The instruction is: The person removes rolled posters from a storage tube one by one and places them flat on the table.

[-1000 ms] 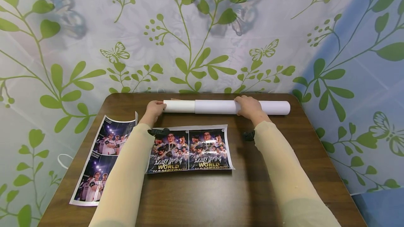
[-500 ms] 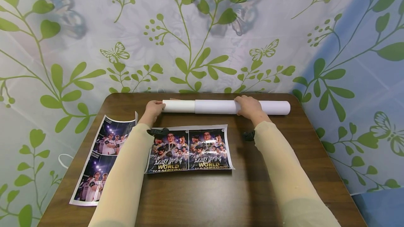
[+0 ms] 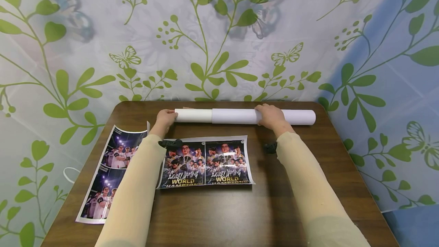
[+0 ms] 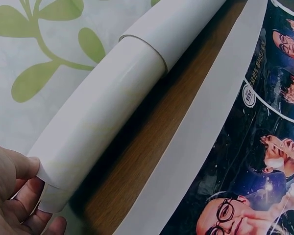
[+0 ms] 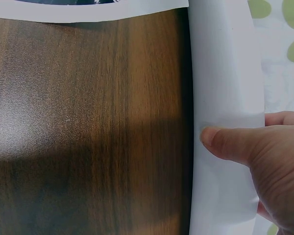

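A white tube [image 3: 236, 116] lies along the back of the table. From its left end sticks out a narrower white paper roll [image 3: 193, 116], its layered edge showing in the left wrist view. My left hand [image 3: 166, 117] pinches the outer end of this paper roll [image 4: 95, 117] between thumb and fingers. Further right, my right hand [image 3: 271, 117] grips the tube [image 5: 225, 98], thumb on the near side and fingers round the far side. What lies inside the tube is hidden.
A printed poster sheet [image 3: 205, 163] with two matching pictures lies in front of the tube. Another poster sheet [image 3: 103, 197] curls at the left, partly behind my left sleeve. A leaf-patterned curtain [image 3: 219, 48] hangs behind the wooden table [image 3: 219, 216].
My left hand has moved slightly left, and a little more of the paper roll shows outside the tube. My right hand and the tube have stayed in place.
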A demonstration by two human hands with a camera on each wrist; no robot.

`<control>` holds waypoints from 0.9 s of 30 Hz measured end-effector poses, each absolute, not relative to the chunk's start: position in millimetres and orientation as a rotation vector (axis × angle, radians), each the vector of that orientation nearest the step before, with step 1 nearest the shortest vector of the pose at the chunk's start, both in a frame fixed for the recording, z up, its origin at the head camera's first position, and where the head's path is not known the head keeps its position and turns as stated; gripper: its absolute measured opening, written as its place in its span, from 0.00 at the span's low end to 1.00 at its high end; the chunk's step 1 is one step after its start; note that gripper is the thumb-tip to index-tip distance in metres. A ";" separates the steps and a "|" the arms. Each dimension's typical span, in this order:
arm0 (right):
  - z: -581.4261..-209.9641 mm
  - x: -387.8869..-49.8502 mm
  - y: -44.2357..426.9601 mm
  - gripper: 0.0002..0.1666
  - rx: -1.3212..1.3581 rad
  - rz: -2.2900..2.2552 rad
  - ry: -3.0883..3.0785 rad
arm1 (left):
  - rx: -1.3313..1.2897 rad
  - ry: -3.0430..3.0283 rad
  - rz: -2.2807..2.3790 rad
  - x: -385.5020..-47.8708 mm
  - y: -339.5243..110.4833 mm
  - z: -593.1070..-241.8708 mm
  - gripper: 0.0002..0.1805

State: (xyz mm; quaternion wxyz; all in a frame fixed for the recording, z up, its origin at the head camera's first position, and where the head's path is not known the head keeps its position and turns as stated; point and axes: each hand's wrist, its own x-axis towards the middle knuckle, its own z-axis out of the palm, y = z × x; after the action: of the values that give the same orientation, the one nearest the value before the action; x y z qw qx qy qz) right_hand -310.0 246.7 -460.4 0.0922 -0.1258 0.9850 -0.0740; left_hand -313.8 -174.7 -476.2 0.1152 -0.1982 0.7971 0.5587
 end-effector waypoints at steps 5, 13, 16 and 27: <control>-461.1 -309.4 246.6 0.40 -0.374 -0.219 2.929 | -0.588 2.327 1.630 -312.3 -176.3 -474.6 0.24; -458.3 -307.8 246.4 0.38 -0.392 -0.220 2.927 | -0.593 2.334 1.629 -311.1 -178.1 -472.8 0.24; -458.0 -307.4 246.3 0.38 -0.395 -0.223 2.927 | -0.605 2.333 1.621 -310.8 -179.0 -472.3 0.24; -459.4 -307.8 246.0 0.39 -0.373 -0.220 2.923 | -0.616 2.329 1.609 -314.2 -183.8 -478.1 0.25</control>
State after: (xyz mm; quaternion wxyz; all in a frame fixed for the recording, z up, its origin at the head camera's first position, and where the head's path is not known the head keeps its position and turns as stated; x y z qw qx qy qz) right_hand -307.8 246.0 -459.4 0.0934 -0.1256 0.9849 -0.0742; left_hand -314.2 -183.8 -478.1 0.1221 -0.2110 0.7979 0.5512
